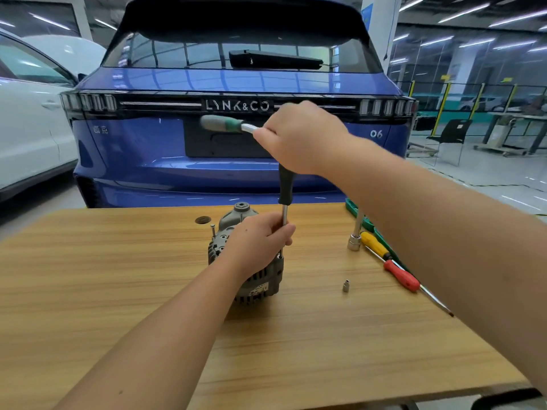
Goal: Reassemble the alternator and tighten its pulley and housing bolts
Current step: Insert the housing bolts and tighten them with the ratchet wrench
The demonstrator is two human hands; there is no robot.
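Alternator (251, 255) upright on counter (118, 291), pulley end up, near centre. T-handle driver (285, 184) vertical, long axis plumb over housing bolt (280, 256) at right rim of housing. Right hand (299, 137) above, fingers clamped on crossbar at top. Left hand (260, 241) lower and nearer bolt, fingers pinching shaft, steadying tip. Judgement: next turn depends on shaft staying in line with bolt axis. Second bolt (212, 229) stands proud at left rim, likely not yet tightened.

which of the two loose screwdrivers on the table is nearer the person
The red-handled screwdriver, lying lower in the view with its long shaft running toward the table's near right edge. The yellow-handled screwdriver lies farther back, beside the green tool tray.
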